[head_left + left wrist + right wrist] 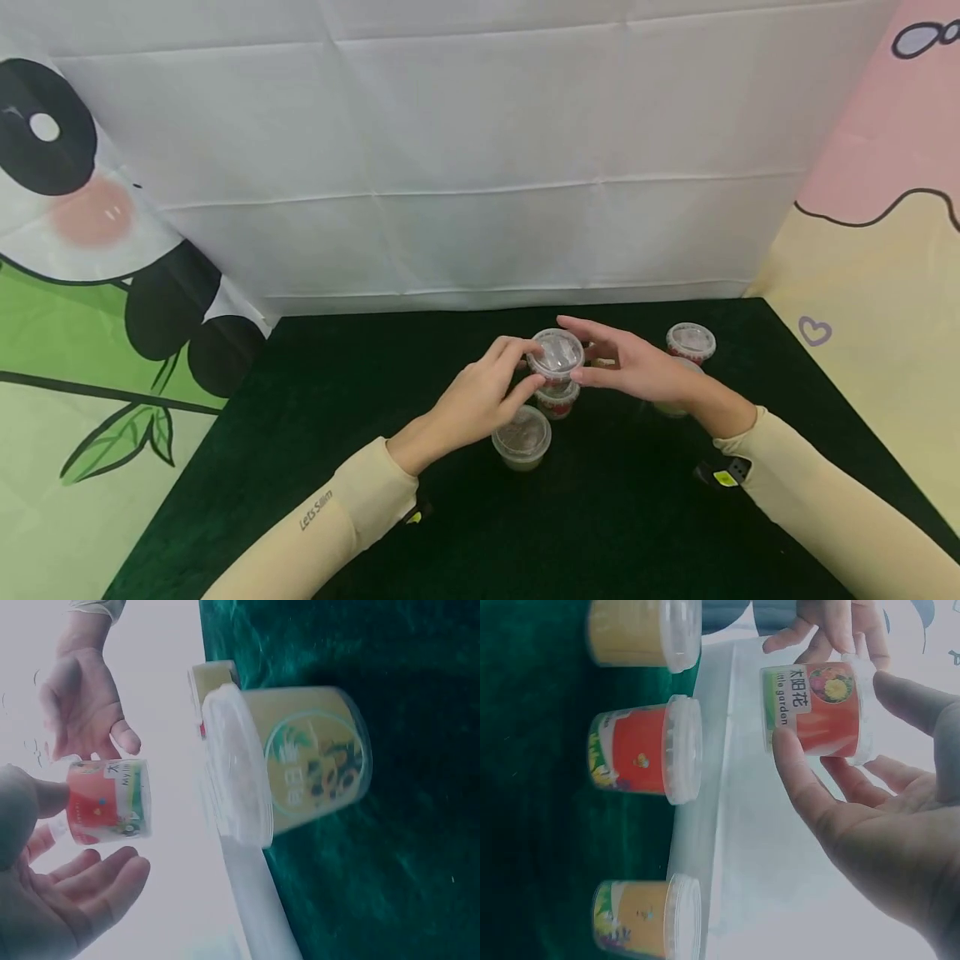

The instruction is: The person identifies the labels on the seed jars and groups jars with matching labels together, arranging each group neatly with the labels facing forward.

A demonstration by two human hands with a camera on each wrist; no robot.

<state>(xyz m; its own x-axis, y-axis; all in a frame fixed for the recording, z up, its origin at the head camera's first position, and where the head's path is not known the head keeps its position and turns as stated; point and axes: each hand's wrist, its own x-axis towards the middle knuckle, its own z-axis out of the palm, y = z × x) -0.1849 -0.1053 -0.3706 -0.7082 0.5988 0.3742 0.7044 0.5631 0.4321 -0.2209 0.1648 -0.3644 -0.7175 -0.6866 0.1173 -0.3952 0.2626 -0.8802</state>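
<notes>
The left sleeve (337, 492) and right sleeve (832, 500) lie nearest, each directly behind its hand, over the dark green tabletop (600, 525). A yellow cup (311, 761) with a clear lid stands on the tabletop just nearer than the left hand's thumb. The left hand (480, 387) pinches the lidded red cup (821, 712) by its lid, between thumb and fingers. The right hand (637, 362) is at the opposite side of this cup, thumb at its rim and fingers spread; whether it also grips cannot be told. The red cup is roughly upright, above the tabletop, between both hands. A second red cup (639, 750) stands on the tabletop below them. A third red-sided cup (691, 342) stands beyond the right wrist, to its right. Farthest, beyond both hands, hangs a creased white cloth (480, 167).
</notes>
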